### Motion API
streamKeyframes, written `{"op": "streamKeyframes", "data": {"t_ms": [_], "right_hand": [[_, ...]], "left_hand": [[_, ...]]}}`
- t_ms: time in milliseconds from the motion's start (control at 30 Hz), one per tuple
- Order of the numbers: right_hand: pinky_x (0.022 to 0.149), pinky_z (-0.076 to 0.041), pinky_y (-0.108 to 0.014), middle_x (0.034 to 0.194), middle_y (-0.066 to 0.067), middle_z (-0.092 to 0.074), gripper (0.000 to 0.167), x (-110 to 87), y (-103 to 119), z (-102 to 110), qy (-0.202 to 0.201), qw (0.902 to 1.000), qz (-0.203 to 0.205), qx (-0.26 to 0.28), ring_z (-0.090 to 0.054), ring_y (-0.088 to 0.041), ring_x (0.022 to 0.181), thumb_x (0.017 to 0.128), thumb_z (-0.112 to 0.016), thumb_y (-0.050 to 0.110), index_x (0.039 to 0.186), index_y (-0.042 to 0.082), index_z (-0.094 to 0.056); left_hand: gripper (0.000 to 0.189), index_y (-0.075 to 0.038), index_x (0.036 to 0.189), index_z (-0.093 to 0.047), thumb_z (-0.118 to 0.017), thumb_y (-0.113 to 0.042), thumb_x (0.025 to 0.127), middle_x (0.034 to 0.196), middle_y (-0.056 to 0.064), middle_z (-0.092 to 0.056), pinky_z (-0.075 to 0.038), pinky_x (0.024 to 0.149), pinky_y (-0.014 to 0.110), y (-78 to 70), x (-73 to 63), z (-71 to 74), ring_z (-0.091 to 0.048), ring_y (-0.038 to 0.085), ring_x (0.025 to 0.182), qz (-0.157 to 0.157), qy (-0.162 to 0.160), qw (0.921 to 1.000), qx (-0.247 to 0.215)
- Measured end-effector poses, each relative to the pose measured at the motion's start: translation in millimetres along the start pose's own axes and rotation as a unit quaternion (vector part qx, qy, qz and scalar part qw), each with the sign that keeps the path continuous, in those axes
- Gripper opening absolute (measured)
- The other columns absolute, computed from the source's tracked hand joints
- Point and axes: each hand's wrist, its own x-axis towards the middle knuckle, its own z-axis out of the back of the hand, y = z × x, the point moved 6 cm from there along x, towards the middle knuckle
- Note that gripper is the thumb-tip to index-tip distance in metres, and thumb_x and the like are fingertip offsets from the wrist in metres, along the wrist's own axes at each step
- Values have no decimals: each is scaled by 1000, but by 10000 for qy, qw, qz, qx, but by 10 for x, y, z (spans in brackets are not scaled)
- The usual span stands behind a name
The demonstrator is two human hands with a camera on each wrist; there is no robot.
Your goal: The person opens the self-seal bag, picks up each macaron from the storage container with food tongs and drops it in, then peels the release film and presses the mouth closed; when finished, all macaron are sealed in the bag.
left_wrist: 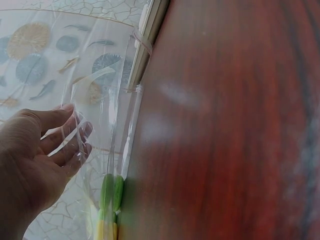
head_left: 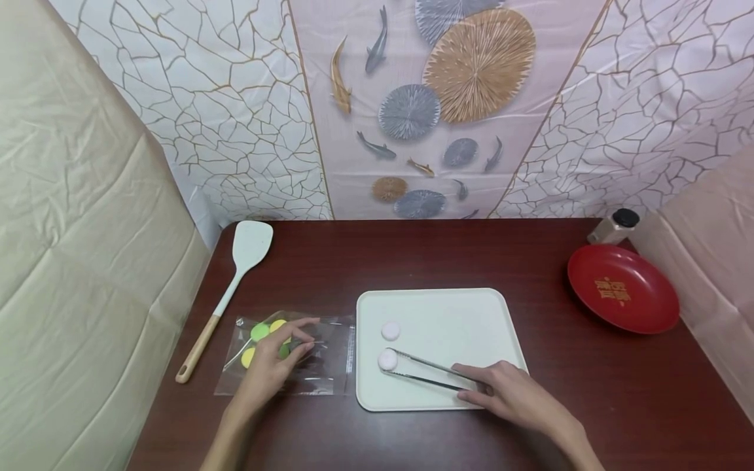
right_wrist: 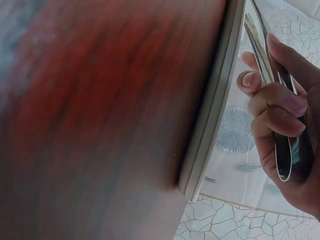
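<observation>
A clear plastic bag (head_left: 321, 386) lies left of a white tray (head_left: 453, 314), with several green discs (head_left: 259, 331) and yellow discs (head_left: 248, 357) in it. My left hand (head_left: 268, 363) is over the bag; in the left wrist view its thumb and fingers pinch the bag's thin film (left_wrist: 112, 115). My right hand (head_left: 518, 392) grips metal tongs (head_left: 424, 361), folded inside the fingers in the right wrist view. The tongs' tips stand either side of a pale pink disc (head_left: 387, 359) at the tray's left; whether they squeeze it I cannot tell. Another pale disc (head_left: 391, 331) lies just beyond it.
A white spatula (head_left: 252, 245) with a wooden handle lies along the table's left side. At the right stand a red plate (head_left: 642, 294) with gold markings and a black-capped jar (head_left: 612, 229). Patterned cloth (head_left: 235, 98) hangs behind the dark table (head_left: 318, 261).
</observation>
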Motion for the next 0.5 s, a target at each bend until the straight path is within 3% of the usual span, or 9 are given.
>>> {"op": "streamKeyframes", "data": {"t_ms": [267, 500], "right_hand": [[65, -42, -18, 65, 26, -32, 38, 73, 91, 33, -120, 9994, 233, 241, -36, 9, 64, 102, -81, 32, 133, 12, -79], [63, -41, -18, 66, 25, -31, 39, 250, 260, 15, -63, 9987, 342, 386, -32, 9, 63, 105, -76, 37, 136, 14, -77]], "left_hand": [[13, -4, 100, -73, -78, -16, 103, 135, 13, -78, -51, 87, 20, 4, -6, 6, -70, 41, 126, -63, 28, 9999, -79], [9, -6, 101, -74, -78, -15, 102, 135, 11, -78, -51, 96, 14, -3, -14, 1, -70, 38, 128, -92, -16, 9999, -81]]}}
